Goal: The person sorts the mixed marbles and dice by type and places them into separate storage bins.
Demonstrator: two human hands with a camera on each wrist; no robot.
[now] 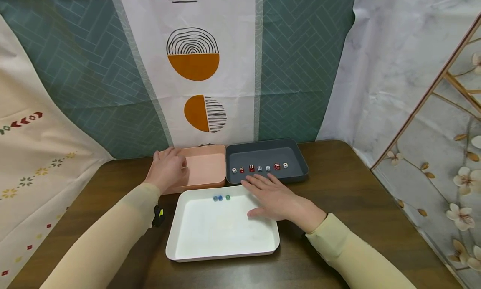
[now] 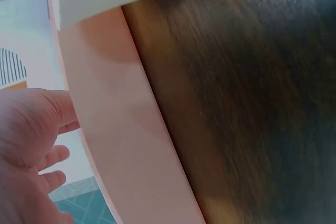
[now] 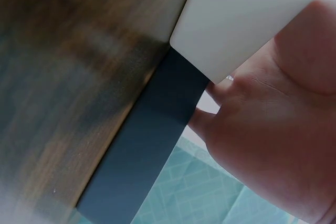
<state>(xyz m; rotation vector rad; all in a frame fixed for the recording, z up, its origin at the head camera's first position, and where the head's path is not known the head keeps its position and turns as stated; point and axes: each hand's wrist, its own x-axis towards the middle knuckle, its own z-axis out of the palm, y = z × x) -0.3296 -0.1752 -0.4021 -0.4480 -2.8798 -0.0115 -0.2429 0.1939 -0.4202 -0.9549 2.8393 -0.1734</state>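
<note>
In the head view my left hand (image 1: 168, 168) is over the left part of the pink tray (image 1: 206, 172), its fingers bent. The left wrist view shows this hand (image 2: 31, 140) behind the tray's wall, with some fingertips hidden; I cannot tell whether they hold anything. Over the right edge of the white tray (image 1: 221, 234), my right hand (image 1: 276, 200) lies flat with straight fingers, fingertips close to the near wall of the dark grey tray (image 1: 263, 149). A green marble (image 1: 227, 197) and two blue marbles (image 1: 220, 198) sit at the white tray's far end.
Red dice (image 1: 277, 166) and white dice (image 1: 285, 165) form a row in the dark grey tray. All three trays stand close together on a brown wooden table (image 1: 330, 172). Behind hangs a patterned cloth (image 1: 300, 72).
</note>
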